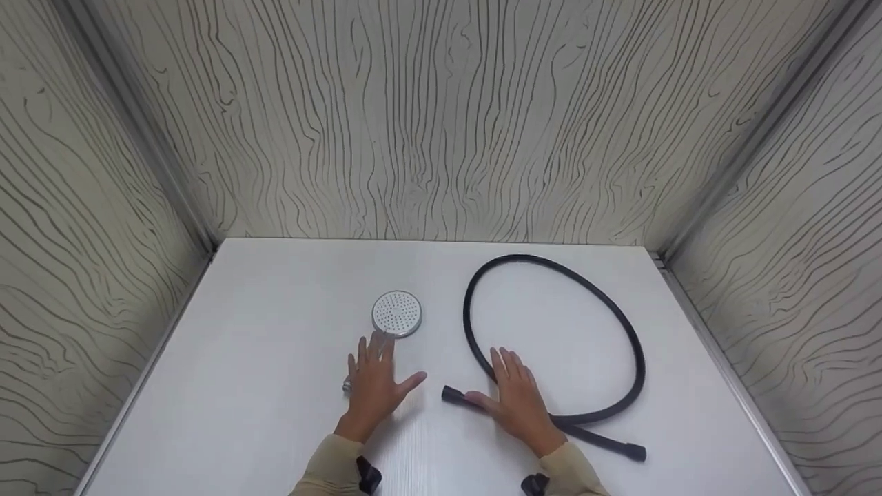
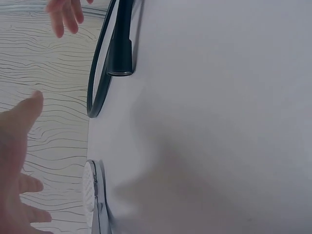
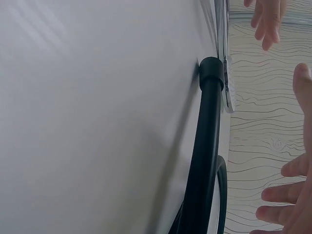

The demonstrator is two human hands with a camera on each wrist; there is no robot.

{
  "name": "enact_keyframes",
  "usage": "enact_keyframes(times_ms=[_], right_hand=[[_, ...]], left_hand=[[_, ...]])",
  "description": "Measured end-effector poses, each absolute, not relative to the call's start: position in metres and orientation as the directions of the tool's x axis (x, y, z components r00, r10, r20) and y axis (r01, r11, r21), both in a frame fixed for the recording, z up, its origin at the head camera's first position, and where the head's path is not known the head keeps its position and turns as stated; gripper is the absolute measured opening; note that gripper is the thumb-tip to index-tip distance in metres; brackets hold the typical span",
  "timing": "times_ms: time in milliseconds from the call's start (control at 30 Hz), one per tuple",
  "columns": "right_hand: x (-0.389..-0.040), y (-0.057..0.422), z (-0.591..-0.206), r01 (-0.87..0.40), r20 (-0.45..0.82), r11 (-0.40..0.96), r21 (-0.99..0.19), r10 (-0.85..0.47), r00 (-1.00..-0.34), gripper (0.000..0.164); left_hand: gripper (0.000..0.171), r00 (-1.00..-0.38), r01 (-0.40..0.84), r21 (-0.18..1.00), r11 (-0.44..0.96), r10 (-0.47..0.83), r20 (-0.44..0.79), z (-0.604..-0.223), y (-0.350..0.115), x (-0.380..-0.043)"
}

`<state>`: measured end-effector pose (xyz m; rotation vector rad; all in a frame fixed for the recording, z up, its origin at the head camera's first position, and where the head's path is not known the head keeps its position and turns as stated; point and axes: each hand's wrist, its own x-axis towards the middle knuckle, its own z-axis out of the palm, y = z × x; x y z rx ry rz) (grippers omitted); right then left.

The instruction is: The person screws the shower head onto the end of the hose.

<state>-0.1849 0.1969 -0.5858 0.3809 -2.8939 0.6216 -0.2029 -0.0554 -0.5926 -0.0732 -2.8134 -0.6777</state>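
Observation:
A round shower head (image 1: 397,313) with a pale, dotted face lies on the white table, left of centre. Over its handle hovers my left hand (image 1: 375,389), fingers spread, hiding most of that handle; a metallic end (image 1: 346,385) peeks out beside it. To the right, a black shower hose (image 1: 637,344) lies in a large loop, its ends crossing near the front. My right hand (image 1: 520,406) is held above the near-left part of the hose, fingers extended and thumb apart. One hose end (image 3: 211,73) points toward the shower head. Both hands hold nothing.
The white table (image 1: 275,296) is bordered by wood-grain panels (image 1: 427,124) at the back and on both sides. The other hose end (image 1: 635,452) lies near the front right. Beige sleeves (image 1: 331,465) with dark wrist devices cover the forearms.

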Motion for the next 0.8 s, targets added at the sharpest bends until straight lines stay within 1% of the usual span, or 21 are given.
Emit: enact_keyframes(times_ms=[200, 333, 500, 667, 800], right_hand=[[-0.186, 0.195, -0.584, -0.283, 0.204, 0.868, -0.407, -0.215, -0.955, 0.088], [-0.187, 0.193, -0.583, -0.308, 0.229, 0.859, -0.409, -0.231, -0.946, 0.087], [-0.189, 0.192, -0.584, -0.341, 0.269, 0.844, -0.414, -0.244, -0.932, 0.083], [-0.189, 0.189, -0.586, -0.377, 0.319, 0.833, -0.405, -0.257, -0.912, 0.079], [-0.189, 0.187, -0.587, -0.410, 0.346, 0.826, -0.387, -0.282, -0.895, 0.078]], left_hand=[[0.089, -0.974, 0.073, 0.502, 0.862, -0.046, 0.221, -0.592, -0.062, -0.207], [0.086, -0.974, 0.064, 0.542, 0.838, -0.066, 0.216, -0.593, -0.068, -0.211], [0.088, -0.971, 0.061, 0.587, 0.807, -0.088, 0.221, -0.593, -0.074, -0.215], [0.091, -0.976, 0.035, 0.632, 0.774, -0.110, 0.190, -0.595, -0.078, -0.218], [0.092, -0.979, 0.011, 0.653, 0.757, -0.123, 0.160, -0.596, -0.081, -0.220]])
